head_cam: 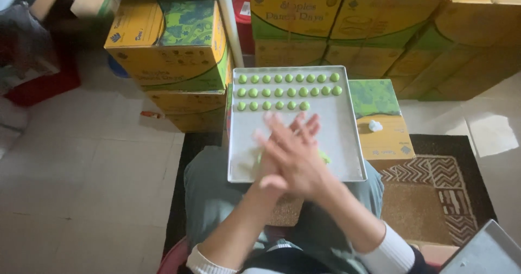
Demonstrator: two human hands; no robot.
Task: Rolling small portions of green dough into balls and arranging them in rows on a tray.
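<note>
Both hands pressed palm to palm over tray (347, 143), fingers spread flat: right hand (296, 160) on top, left hand (271, 162) under. Can't tell if anything's held between. Green balls (279, 92) in three rows at tray's far end; yellow boxes (163, 40) behind.

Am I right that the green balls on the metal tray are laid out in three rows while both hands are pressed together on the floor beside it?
Not quite: the head view shows both hands pressed together above the metal tray, not on the floor. The green balls do sit in three rows.
</note>
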